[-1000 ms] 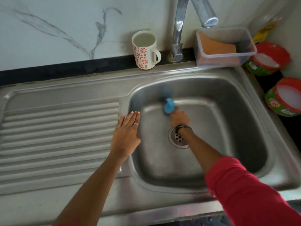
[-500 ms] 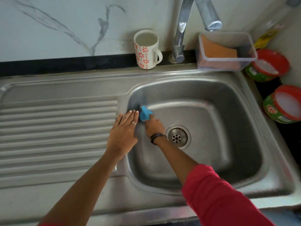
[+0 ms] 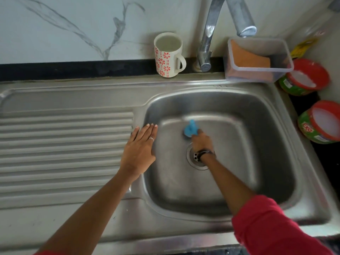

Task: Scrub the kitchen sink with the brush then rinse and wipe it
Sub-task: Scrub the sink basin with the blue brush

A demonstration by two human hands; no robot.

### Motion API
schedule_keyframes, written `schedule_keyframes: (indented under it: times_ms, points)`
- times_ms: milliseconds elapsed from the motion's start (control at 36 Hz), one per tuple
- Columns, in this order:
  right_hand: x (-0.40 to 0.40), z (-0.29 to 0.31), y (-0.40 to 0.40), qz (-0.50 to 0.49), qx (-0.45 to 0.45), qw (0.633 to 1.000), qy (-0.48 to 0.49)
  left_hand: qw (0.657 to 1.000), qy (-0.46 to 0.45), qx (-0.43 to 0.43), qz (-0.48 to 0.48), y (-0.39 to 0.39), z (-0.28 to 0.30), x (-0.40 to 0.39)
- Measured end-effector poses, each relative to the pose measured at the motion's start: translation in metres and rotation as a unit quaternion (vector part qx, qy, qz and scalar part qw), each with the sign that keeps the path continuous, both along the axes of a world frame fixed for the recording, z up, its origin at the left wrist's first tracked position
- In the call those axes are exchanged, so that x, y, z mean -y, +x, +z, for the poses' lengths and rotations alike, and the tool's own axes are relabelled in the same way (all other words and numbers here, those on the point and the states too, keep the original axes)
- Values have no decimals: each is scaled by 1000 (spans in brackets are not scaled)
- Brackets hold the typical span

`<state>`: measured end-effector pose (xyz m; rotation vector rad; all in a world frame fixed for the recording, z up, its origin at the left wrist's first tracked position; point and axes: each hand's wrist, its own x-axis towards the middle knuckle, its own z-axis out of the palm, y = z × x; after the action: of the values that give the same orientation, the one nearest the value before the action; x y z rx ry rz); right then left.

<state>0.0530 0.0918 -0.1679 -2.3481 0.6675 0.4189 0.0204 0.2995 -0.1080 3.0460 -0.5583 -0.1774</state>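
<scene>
A red sleeve covers the right forearm at the near rim of the steel sink. With the drain as the landmark: the right hand lies directly over it, a dark band at the wrist, its grip curled around the blue brush. The brush sits on the basin floor just beyond the drain, a small bright blue plastic piece with a stubby upright handle; its bristles are blurred and cannot be made out. Left of the drain, the left hand rests flat on the basin's left rim, fingers straight and together, a ring on one finger, holding nothing. Further left runs the ribbed draining board. Beyond the drain, at the back edge, stand a flowered mug, the tap, and a clear tub holding an orange sponge. To the right of the drain sit two red-rimmed round containers.
</scene>
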Motion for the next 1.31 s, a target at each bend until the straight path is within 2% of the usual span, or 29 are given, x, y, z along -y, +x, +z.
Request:
schedule_keyframes:
  times_ms: [139, 222, 306, 444, 528, 583, 694, 833, 917, 1000, 1083, 1167, 1222, 1306]
  points:
    - [-63, -3, 3, 150, 1, 989, -3, 1000, -10, -1, -1, 0, 1, 1]
    - [-66, 1, 11, 206, -6, 979, -11, 1000, -14, 0, 3, 0, 1, 2]
    - [-57, 9, -13, 271, -22, 962, -14, 1000, -22, 11, 2, -1, 0, 0]
    - [-30, 22, -88, 370, -93, 924, -36, 1000, -27, 6, -4, -1, 1, -1]
    - [-23, 31, -113, 429, -147, 890, -42, 1000, -24, 1, -10, -3, 4, 0]
    - [-24, 36, -118, 455, -151, 876, -59, 1000, -20, -1, -9, -3, 5, 0]
    - [-38, 37, -100, 437, -102, 887, -110, 1000, -26, -6, -6, -3, 7, 1]
    - [-54, 22, -18, 313, -23, 940, -134, 1000, -29, -8, -4, -1, 7, 0]
    - [-51, 18, 26, 260, -14, 958, -124, 1000, -13, -12, -5, -1, 6, 0]
    - [-51, 17, 12, 291, -30, 952, -95, 1000, -21, -7, -2, -1, 8, 2]
    - [-50, 19, -59, 355, -84, 929, -65, 1000, -14, -15, -5, -2, 9, 1]
    - [-39, 32, -117, 413, -135, 897, -84, 1000, -5, -19, -2, -2, 10, 1]
    - [-33, 37, -124, 429, -138, 885, -116, 1000, -2, -21, -5, -3, 11, 2]
    - [-33, 37, -99, 408, -114, 893, -153, 1000, -2, -24, -3, -2, 13, 2]
